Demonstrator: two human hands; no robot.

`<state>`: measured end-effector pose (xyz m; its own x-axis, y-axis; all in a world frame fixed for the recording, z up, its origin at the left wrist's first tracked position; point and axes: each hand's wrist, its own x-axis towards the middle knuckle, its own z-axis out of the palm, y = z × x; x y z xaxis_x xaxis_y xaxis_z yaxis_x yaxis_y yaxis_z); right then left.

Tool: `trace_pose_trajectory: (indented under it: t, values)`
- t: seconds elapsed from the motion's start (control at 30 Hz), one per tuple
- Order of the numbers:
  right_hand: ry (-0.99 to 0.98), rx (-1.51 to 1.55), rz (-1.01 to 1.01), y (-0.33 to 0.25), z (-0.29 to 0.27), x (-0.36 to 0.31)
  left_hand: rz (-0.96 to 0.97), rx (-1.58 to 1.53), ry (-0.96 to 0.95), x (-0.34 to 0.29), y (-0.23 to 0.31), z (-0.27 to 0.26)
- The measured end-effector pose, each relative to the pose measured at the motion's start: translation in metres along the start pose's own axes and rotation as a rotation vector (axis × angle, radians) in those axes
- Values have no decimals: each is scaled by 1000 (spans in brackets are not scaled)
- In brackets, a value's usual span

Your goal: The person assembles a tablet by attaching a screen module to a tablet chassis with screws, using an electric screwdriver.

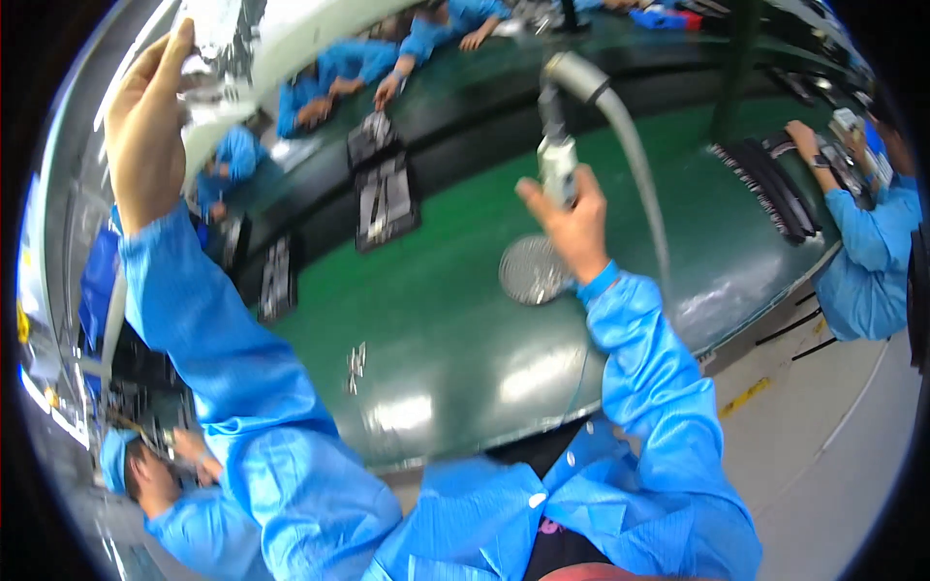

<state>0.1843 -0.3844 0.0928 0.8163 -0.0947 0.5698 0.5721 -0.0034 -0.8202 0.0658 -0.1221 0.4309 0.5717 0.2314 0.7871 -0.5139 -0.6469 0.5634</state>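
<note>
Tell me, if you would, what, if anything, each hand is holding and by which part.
The right hand holds a pale handheld tool by the lower end of its body. Whether the raised left hand holds anything cannot be told.

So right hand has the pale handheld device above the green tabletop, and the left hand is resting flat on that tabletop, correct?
Not quite: the left hand is raised at the upper left of the head view, off the green tabletop. The rest stands: the right hand has the pale handheld device above the tabletop.
</note>
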Motion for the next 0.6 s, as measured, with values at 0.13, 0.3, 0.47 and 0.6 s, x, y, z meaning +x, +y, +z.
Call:
trace_pose_trajectory:
  t: [0.13,0.3,0.47,0.6]
  values:
    - [148,-283,-329,13,6,0,-400,-14,-188,-164,-44,16]
    - [55,-210,-672,-33,27,-49,-781,-288,-175,-290,-123,30]
    - [-567,-202,-871,-43,62,-116,-823,-305,-91,-342,-159,60]
    - [-708,-218,-815,-27,74,-148,-760,-227,-43,-356,-159,59]
